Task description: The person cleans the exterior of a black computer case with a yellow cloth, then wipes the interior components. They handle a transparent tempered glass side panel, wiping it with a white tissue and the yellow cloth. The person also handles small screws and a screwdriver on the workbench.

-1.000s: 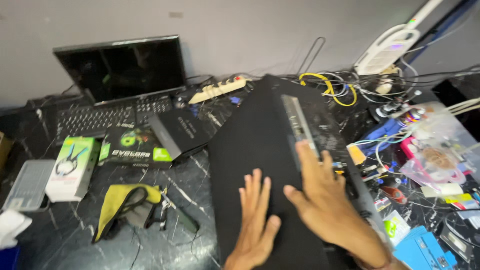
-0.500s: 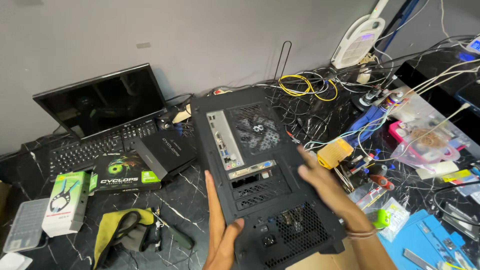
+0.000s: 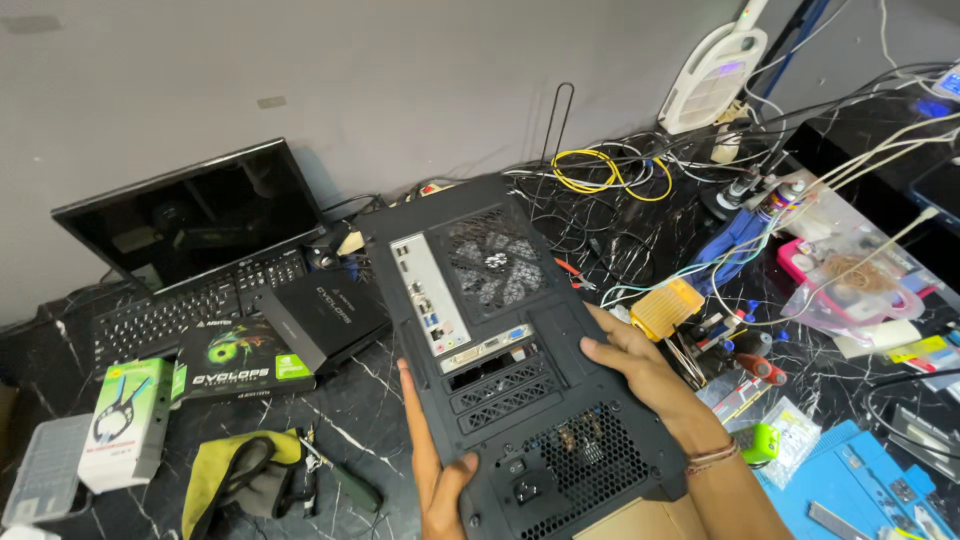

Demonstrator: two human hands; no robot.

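Black computer case [image 3: 510, 350] gripped by left hand [image 3: 432, 470], right hand [image 3: 640, 372].

Matt black perforated metal computer case [image 3: 500, 330] on glossy veined marble table [image 3: 370, 430].

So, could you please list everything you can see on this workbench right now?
computer case: one, black, centre, rear panel up
monitor: one, black, back left against the wall
keyboard: one, black, below the monitor
black box: one, left of the case
graphics card box: one, black and green, left
white-green box: one, far left
yellow cloth: one, front left
yellow cable coil: one, back centre
orange part: one, right of the case
blue mat: one, front right
left hand: gripping the case's left edge
right hand: gripping its right edge
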